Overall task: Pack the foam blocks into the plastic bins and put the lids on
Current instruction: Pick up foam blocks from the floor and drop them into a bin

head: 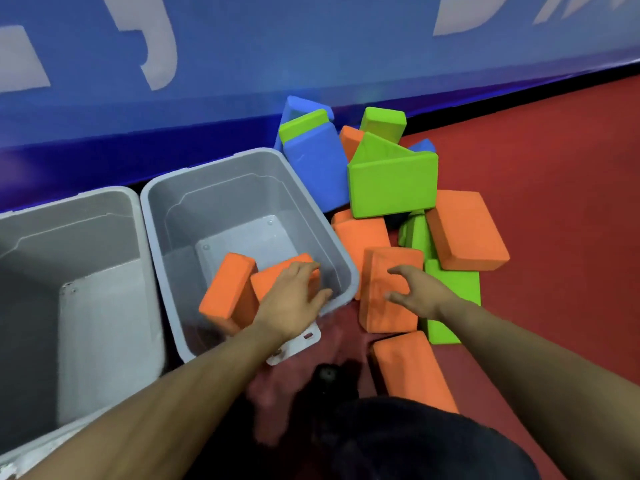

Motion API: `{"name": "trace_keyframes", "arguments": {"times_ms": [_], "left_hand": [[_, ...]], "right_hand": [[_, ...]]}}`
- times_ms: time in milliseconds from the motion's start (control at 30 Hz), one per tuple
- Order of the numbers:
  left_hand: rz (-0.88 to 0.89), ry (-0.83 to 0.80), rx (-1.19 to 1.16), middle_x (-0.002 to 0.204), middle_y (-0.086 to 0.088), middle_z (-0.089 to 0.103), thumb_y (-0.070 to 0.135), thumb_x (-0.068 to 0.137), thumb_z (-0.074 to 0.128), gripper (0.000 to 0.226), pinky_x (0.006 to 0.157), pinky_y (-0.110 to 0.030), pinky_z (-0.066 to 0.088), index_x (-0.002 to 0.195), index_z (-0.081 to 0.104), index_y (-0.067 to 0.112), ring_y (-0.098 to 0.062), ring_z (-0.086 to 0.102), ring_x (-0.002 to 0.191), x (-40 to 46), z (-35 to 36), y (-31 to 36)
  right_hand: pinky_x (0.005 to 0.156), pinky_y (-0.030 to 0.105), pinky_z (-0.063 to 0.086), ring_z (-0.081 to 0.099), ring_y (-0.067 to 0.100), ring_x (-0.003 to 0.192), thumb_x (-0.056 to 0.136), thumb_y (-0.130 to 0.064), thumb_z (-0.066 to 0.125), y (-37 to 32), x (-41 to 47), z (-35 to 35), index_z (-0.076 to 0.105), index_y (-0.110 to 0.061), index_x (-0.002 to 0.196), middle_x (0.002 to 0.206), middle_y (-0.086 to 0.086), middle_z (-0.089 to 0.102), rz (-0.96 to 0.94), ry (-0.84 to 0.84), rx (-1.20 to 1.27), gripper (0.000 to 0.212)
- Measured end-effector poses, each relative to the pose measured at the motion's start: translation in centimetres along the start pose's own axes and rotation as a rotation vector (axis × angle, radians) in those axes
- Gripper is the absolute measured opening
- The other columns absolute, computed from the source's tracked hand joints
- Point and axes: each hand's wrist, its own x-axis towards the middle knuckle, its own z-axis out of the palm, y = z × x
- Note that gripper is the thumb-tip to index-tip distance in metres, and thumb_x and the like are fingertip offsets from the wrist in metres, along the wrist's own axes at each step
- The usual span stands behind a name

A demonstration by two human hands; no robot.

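- Reaching into the right-hand grey bin (242, 188), your left hand (294, 299) lies flat, released, on an orange block (277, 275) inside.
- Your right hand (420, 292), fingers spread, grasps nothing, touching another orange block (384, 306) at 3 o'clock of that bin.

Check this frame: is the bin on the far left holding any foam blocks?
No, the left bin shows only its bare grey floor; the two orange blocks are in the neighbouring bin.

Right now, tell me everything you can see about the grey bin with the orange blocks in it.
The bin is grey, smooth plastic, rectangular with rounded corners and a flat rolled rim. It stands upright and open, no lid on, on the red floor against a blue wall, beside a second bin. Two orange blocks lie inside at the near end. The left hand rests on one, fingers spread. A white latch hangs at its near edge.
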Motion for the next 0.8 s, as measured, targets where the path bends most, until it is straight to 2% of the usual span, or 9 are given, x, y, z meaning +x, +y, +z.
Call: {"name": "trace_keyframes", "arguments": {"times_ms": [67, 167, 267, 467, 567, 700, 800], "left_hand": [[0.060, -0.032, -0.016, 0.137, -0.003, 0.053, 0.039, 0.097, 0.062, 0.053, 0.105, -0.025, 0.033, 0.142, 0.049, 0.017, -0.021, 0.048, 0.127, 0.6, 2.3, 2.2], [0.105, -0.126, -0.004, 0.142, -0.005, 0.049, 0.044, 0.097, 0.060, 0.060, 0.111, -0.032, 0.035, 0.148, 0.043, 0.016, -0.022, 0.046, 0.132, 2.0, 5.8, 4.6], [0.134, -0.191, 0.018, 0.145, -0.009, 0.044, 0.040, 0.098, 0.061, 0.064, 0.113, -0.033, 0.032, 0.150, 0.038, 0.011, -0.025, 0.042, 0.135, 4.8, 8.7, 6.3], [0.212, -0.257, 0.136, 0.145, -0.014, 0.045, 0.030, 0.094, 0.066, 0.065, 0.114, -0.037, 0.032, 0.148, 0.040, 0.005, -0.032, 0.044, 0.134, 11.0, 13.5, 7.7], [0.261, -0.274, 0.214, 0.154, -0.018, 0.036, 0.028, 0.094, 0.066, 0.067, 0.118, -0.039, 0.026, 0.149, 0.037, 0.004, -0.034, 0.035, 0.141, 14.1, 15.6, 8.2], [0.210, -0.286, 0.335, 0.166, -0.013, 0.014, 0.040, 0.094, 0.064, 0.083, 0.122, -0.046, 0.023, 0.157, 0.020, 0.008, -0.031, 0.016, 0.151, 17.3, 17.4, 7.0], [0.188, -0.282, 0.434, 0.163, -0.012, 0.018, 0.050, 0.091, 0.065, 0.096, 0.119, -0.046, 0.028, 0.159, 0.013, 0.008, -0.031, 0.019, 0.149, 18.2, 18.2, 5.8]], "right_hand": [[0.111, 0.029, 0.032, 0.043, 0.026, 0.140, 0.092, -0.036, 0.071, 3.0, -0.9, 1.0, 0.040, -0.013, 0.151, 0.152, 0.013, 0.044, 0.062, -0.032, 0.018, 0.069], [0.113, 0.032, 0.034, 0.043, 0.027, 0.140, 0.089, -0.038, 0.073, 6.9, -1.3, 3.1, 0.039, -0.016, 0.151, 0.153, 0.012, 0.043, 0.132, -0.066, 0.078, 0.074], [0.115, 0.034, 0.036, 0.045, 0.026, 0.139, 0.087, -0.041, 0.074, 10.2, -0.6, 5.5, 0.041, -0.016, 0.150, 0.152, 0.011, 0.045, 0.176, -0.095, 0.123, 0.076], [0.112, 0.033, 0.039, 0.052, 0.024, 0.132, 0.083, -0.043, 0.077, 14.0, 1.3, 10.8, 0.050, -0.019, 0.144, 0.143, 0.007, 0.055, 0.163, -0.167, 0.159, 0.071], [0.113, 0.036, 0.040, 0.052, 0.025, 0.134, 0.081, -0.047, 0.076, 15.0, 2.5, 13.4, 0.052, -0.020, 0.143, 0.143, 0.004, 0.056, 0.104, -0.190, 0.159, 0.072], [0.111, 0.038, 0.038, 0.046, 0.026, 0.132, 0.079, -0.056, 0.073, 15.3, 3.8, 15.4, 0.046, -0.029, 0.146, 0.147, -0.003, 0.049, -0.016, -0.200, -0.016, 0.077], [0.107, 0.041, 0.037, 0.038, 0.025, 0.132, 0.071, -0.061, 0.076, 15.1, 3.9, 15.9, 0.038, -0.034, 0.149, 0.147, -0.006, 0.037, -0.046, -0.173, -0.173, 0.091]]}}
